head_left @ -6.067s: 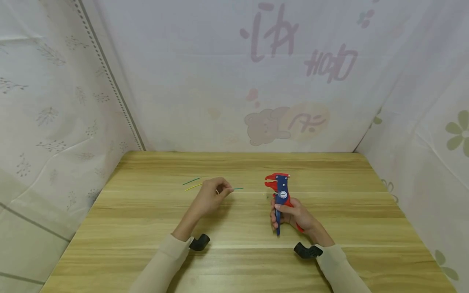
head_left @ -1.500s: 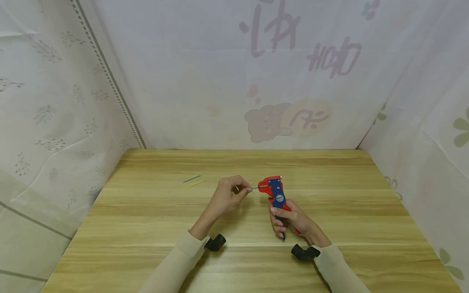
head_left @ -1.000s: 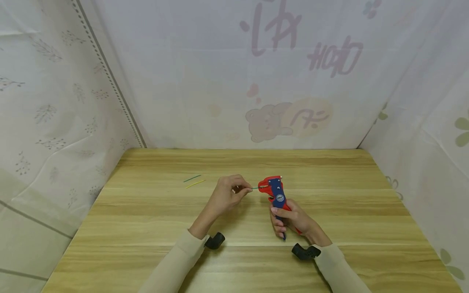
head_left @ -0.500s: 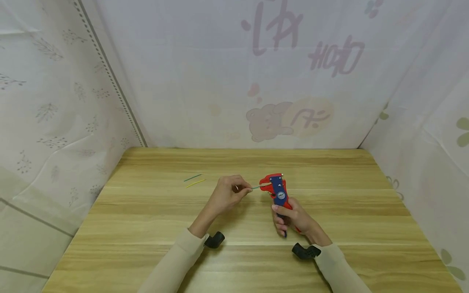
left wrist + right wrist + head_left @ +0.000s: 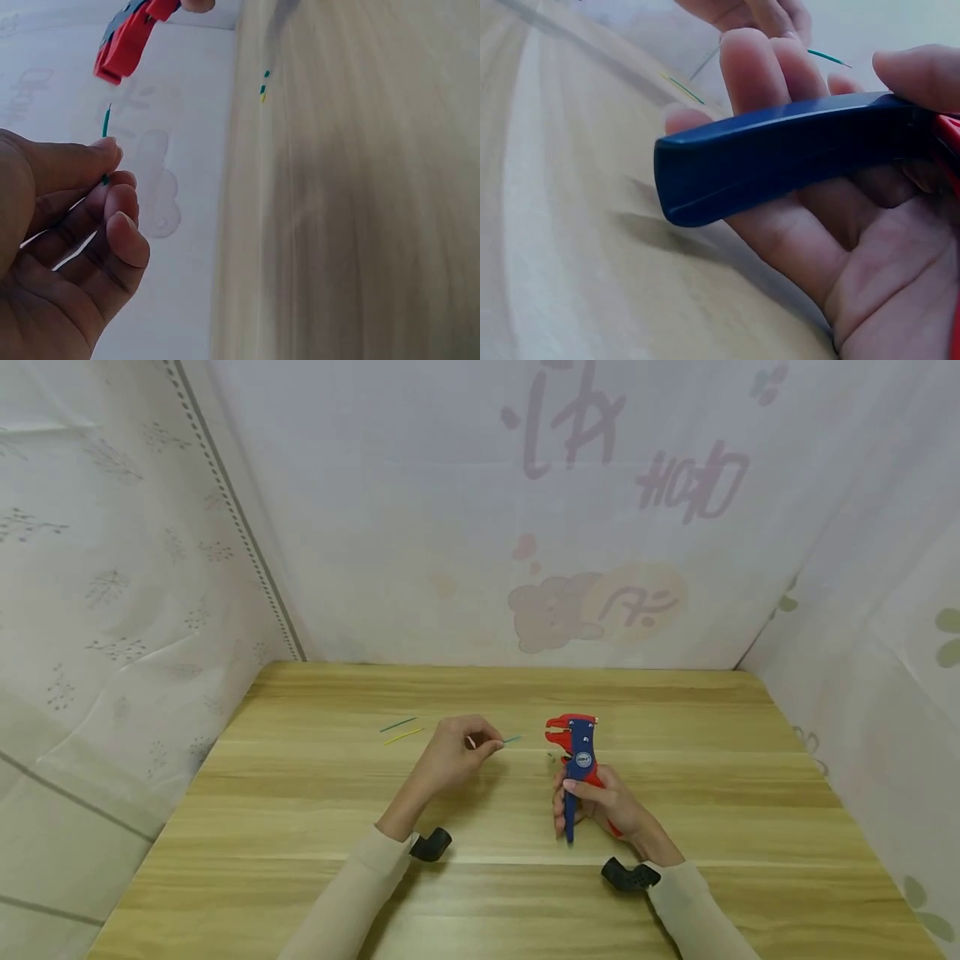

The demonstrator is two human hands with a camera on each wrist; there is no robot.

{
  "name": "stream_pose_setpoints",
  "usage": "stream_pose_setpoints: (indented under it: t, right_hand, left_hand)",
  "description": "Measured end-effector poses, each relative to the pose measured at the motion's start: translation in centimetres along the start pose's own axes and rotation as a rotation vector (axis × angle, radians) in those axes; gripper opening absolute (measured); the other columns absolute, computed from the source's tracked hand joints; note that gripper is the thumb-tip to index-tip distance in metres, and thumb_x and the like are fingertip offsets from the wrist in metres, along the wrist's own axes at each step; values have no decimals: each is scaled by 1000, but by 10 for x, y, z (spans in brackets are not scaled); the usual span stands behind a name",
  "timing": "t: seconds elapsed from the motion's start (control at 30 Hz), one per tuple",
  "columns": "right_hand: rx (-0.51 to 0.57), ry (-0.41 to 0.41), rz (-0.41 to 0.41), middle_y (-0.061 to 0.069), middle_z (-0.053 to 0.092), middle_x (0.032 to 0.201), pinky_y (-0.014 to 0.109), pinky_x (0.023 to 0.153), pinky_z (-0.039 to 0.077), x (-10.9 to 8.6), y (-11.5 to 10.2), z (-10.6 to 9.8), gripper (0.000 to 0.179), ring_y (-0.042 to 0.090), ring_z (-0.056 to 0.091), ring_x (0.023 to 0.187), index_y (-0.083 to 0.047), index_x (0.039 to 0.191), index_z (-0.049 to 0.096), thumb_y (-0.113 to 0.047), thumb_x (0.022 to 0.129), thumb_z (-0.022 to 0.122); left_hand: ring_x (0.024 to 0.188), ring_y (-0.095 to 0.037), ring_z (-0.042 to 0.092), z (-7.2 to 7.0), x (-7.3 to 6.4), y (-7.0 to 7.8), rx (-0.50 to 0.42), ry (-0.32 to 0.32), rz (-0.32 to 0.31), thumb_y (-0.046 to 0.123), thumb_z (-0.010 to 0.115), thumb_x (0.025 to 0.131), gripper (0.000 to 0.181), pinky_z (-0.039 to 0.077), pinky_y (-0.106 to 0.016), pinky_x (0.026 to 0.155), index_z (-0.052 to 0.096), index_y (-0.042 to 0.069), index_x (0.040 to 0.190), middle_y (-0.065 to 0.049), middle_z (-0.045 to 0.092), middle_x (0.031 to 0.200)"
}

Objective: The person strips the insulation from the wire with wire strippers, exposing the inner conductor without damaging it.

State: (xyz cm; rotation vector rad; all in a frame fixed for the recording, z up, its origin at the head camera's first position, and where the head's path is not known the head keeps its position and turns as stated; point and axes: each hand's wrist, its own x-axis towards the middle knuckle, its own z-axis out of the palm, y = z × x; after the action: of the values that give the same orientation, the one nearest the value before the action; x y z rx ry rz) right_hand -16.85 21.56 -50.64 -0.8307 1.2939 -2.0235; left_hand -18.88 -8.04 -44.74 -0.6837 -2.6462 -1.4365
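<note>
My left hand (image 5: 455,752) pinches a short green wire (image 5: 512,739) between thumb and fingertips. In the left wrist view a thin bare tip shows at the end of this wire (image 5: 106,124). To the right, my right hand (image 5: 613,804) holds a wire stripper (image 5: 582,743) with a blue body and red jaws and handle. Its jaws stand apart and face the wire, with a gap between the two. In the right wrist view the blue handle (image 5: 780,150) lies across the palm, thumb over its upper part.
A second green wire (image 5: 398,724) and a yellow wire (image 5: 404,736) lie on the wooden table (image 5: 480,893), left of the left hand. Tiny green and yellow insulation scraps (image 5: 264,88) lie below the stripper. A printed curtain (image 5: 420,527) stands behind the table.
The green wire was in the stripper's jaws, which were closed on it a second ago. The jaws have parted, the left hand has drawn the wire back leftward, and the stripper has shifted slightly right.
</note>
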Motion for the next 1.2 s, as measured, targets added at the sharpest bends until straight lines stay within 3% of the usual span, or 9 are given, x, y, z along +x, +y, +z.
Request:
stream_pose_setpoints:
  t: [0.23, 0.43, 0.7, 0.87, 1.07, 1.2]
  right_hand:
    - [-84, 121, -4, 12, 74, 98, 49, 76, 63, -7, -8, -10, 28, 25, 78, 85, 23, 122, 37, -1, 109, 36]
    - [-136, 202, 3, 12, 67, 98, 54, 73, 62, -12, -13, -17, 24, 22, 75, 84, 19, 118, 45, -2, 109, 39]
    - [-228, 320, 40, 12, 60, 100, 55, 74, 61, -20, -18, -25, 33, 17, 70, 87, 20, 123, 44, -10, 109, 49]
    - [-265, 339, 19, 15, 61, 99, 56, 72, 60, -22, -18, -32, 33, 19, 71, 86, 23, 123, 44, -7, 108, 48]
    - [-367, 433, 88, 18, 66, 96, 54, 70, 61, -27, -22, -33, 45, 19, 74, 81, 26, 129, 44, -12, 106, 56]
    - [-443, 469, 75, 22, 69, 93, 51, 67, 62, -32, -25, -38, 44, 21, 76, 78, 27, 128, 47, -11, 105, 57]
  left_hand:
    - [76, -11, 63, -11, 2, -6, -5, 3, -45, 17, 73, 96, 10, 54, -27, 69, 78, 8, 97, -12, 76, 89]
    - [76, -13, 64, -21, 3, -12, 7, 21, -60, 18, 73, 97, 12, 52, -28, 68, 78, 7, 97, -12, 76, 89]
    - [82, -16, 63, -32, -10, -25, 8, 65, -169, 18, 74, 96, 5, 50, -30, 70, 77, 14, 97, -1, 72, 90]
    - [86, -18, 61, -39, -17, -37, 23, 66, -182, 16, 73, 96, 8, 49, -29, 72, 77, 9, 99, -3, 70, 93]
    - [82, -18, 62, -48, -26, -49, 35, 59, -215, 15, 71, 97, 9, 49, -25, 64, 76, 9, 102, -5, 73, 92]
    - [84, -19, 62, -54, -30, -55, 51, 58, -224, 14, 70, 98, 10, 49, -25, 63, 75, 8, 104, -6, 72, 93]
